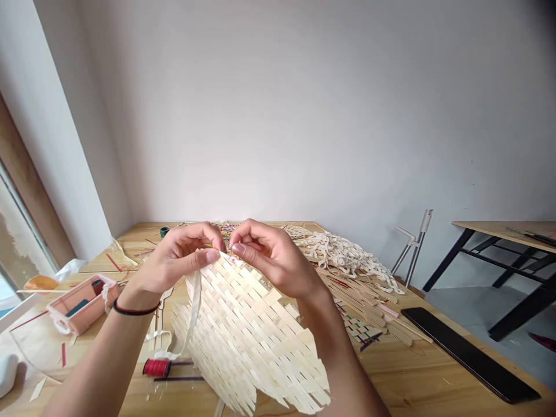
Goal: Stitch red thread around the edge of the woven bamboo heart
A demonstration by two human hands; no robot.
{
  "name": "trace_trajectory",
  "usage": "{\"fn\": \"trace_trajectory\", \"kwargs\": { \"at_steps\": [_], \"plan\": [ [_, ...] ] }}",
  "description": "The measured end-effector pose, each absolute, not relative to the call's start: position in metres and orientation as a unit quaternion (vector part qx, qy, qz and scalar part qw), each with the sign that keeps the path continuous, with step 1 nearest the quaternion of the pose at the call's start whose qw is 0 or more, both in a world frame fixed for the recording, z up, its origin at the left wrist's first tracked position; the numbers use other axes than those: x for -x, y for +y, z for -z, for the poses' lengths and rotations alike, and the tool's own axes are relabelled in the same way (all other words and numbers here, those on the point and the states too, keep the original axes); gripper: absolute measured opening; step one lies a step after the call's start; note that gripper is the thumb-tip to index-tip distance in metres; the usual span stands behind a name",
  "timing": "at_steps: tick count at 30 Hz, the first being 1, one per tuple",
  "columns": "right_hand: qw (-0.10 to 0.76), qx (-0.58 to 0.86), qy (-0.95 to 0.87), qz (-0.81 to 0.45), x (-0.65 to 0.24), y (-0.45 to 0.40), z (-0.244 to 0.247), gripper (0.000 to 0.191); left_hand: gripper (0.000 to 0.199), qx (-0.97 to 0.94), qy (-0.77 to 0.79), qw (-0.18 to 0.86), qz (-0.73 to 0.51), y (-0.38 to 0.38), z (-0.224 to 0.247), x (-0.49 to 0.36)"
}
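A pale woven panel of flat strips (256, 330), leaf-shaped with ragged lower ends, hangs tilted from my two hands above the table. My left hand (185, 255) pinches its top edge, where a white cloth tape (195, 307) folds over and trails down the left side. Close beside it, my right hand (269, 255) is closed at the same edge, thumb and forefinger together. Whether a needle or thread sits between the right fingers is too small to tell. A spool of red thread (157, 368) lies on the table below my left hand.
The wooden table (369, 370) carries a pink basket (82, 304) at left, a heap of white tape (343, 252) and loose wooden strips (360, 289) behind right, and a long black slab (469, 353) near the right edge. A green spool (164, 231) stands at the back.
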State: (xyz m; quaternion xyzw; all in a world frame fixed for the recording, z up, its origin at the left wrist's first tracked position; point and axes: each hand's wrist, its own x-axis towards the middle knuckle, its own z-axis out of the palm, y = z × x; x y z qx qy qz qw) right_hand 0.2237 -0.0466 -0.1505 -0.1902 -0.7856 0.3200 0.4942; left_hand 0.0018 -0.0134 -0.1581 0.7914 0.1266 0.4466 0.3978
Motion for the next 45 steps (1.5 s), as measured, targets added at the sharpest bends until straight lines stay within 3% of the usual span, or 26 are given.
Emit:
{"fn": "trace_trajectory", "kwargs": {
  "at_steps": [10,31,45],
  "plan": [
    [0.479,0.166,-0.788,-0.351,-0.224,-0.042,0.153,0.018,0.014,-0.786,0.119,0.417,-0.44,-0.011,0.16,0.0],
    [0.501,0.177,-0.754,-0.386,-0.216,-0.035,0.158,0.034,0.013,-0.76,0.12,0.413,-0.488,-0.009,0.161,-0.006],
    [0.505,0.184,-0.762,-0.361,-0.223,-0.026,0.16,0.028,0.011,-0.763,0.143,0.416,-0.473,-0.007,0.162,-0.005]
  ]
}}
